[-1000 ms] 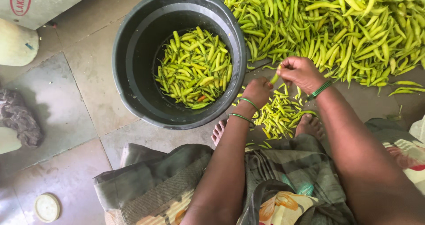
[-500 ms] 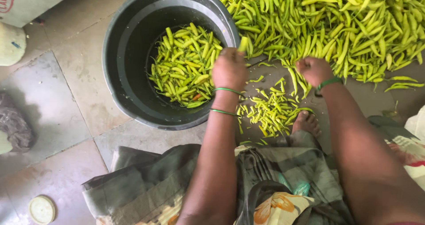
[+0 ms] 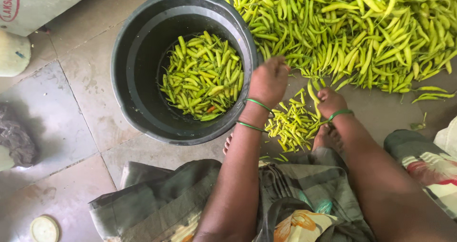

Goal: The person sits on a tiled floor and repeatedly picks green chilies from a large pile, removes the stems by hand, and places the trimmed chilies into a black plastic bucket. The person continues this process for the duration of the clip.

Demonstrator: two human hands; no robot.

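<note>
Head view: tiled floor (image 3: 81, 99) under green chillies (image 3: 362, 28)

Grey tiled floor (image 3: 81, 108) carries it all, with the black tub (image 3: 138, 80) sitting square on it as our landmark. Right of the tub spreads the big heap of green chillies (image 3: 362, 28), a smaller pile of chillies (image 3: 290, 125) near its lower right. Far lower left lies a round lid (image 3: 44, 229).

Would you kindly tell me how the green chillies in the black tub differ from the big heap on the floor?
The green chillies in the round black plastic tub form a small contained layer; the large floor heap of green chillies spreads wide and loose. The tub's look shorter and yellower, the heap's longer. Both are slender green pods.
</note>
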